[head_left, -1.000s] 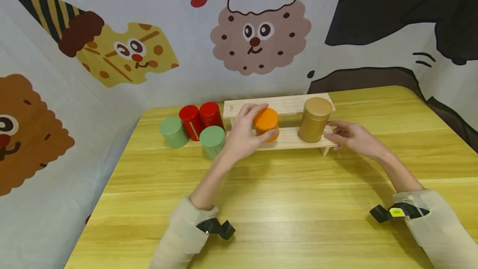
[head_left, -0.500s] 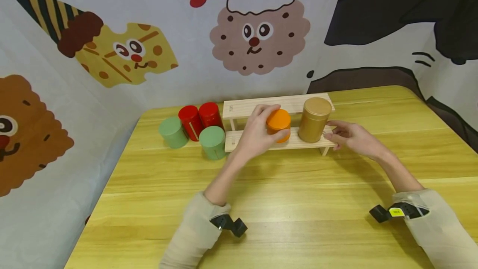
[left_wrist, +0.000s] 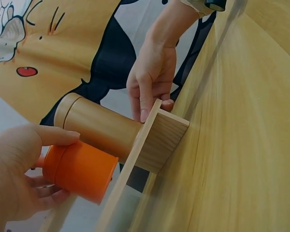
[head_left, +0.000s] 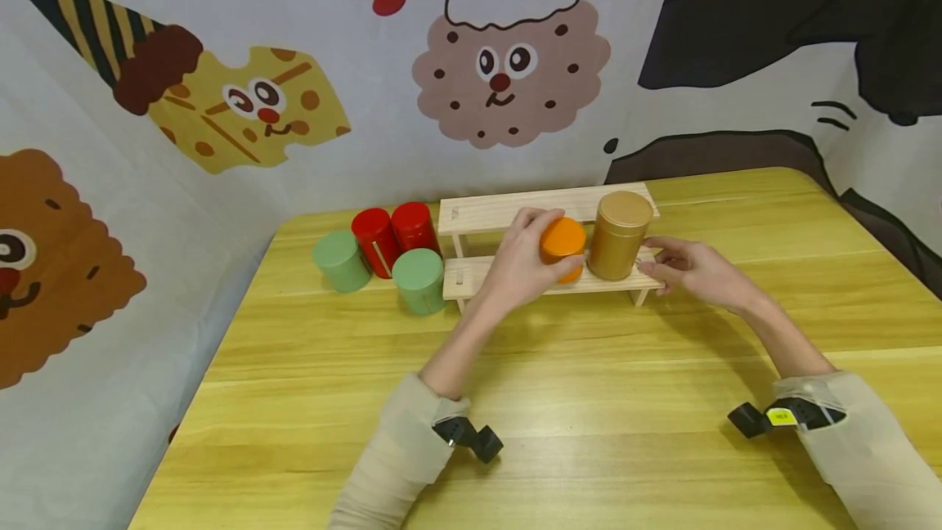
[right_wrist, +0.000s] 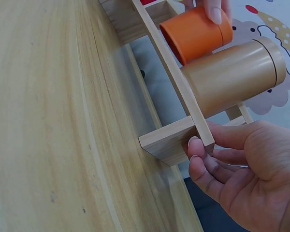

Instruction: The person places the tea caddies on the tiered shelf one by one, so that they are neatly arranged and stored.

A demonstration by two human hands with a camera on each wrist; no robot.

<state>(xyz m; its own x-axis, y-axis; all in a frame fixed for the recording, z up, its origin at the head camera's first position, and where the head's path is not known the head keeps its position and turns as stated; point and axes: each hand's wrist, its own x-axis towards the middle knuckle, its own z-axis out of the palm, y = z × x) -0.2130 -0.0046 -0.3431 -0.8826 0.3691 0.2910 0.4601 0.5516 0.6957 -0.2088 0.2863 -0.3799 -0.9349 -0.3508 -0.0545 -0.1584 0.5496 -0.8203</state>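
An orange canister (head_left: 562, 237) is held in my left hand (head_left: 521, 268), thumb on one side and fingers on the other. It is over the lower tier of a two-tier wooden shelf (head_left: 508, 212), just left of a tall gold canister (head_left: 620, 240) that stands upright there. In the right wrist view the orange canister (right_wrist: 195, 34) leans a little; whether its base touches the board I cannot tell. My right hand (head_left: 695, 272) pinches the right end of the lower board, beside the gold canister, as the right wrist view shows with the thumb and fingers (right_wrist: 208, 169).
Left of the shelf, two red canisters (head_left: 374, 240) and two green canisters (head_left: 418, 280) stand close together on the wooden table (head_left: 559, 415). A cloth with cartoon prints (head_left: 368, 162) hangs behind the table.
My left hand has carried the orange canister rightward along the lower tier, close to the gold canister. My right hand stays at the shelf's end.
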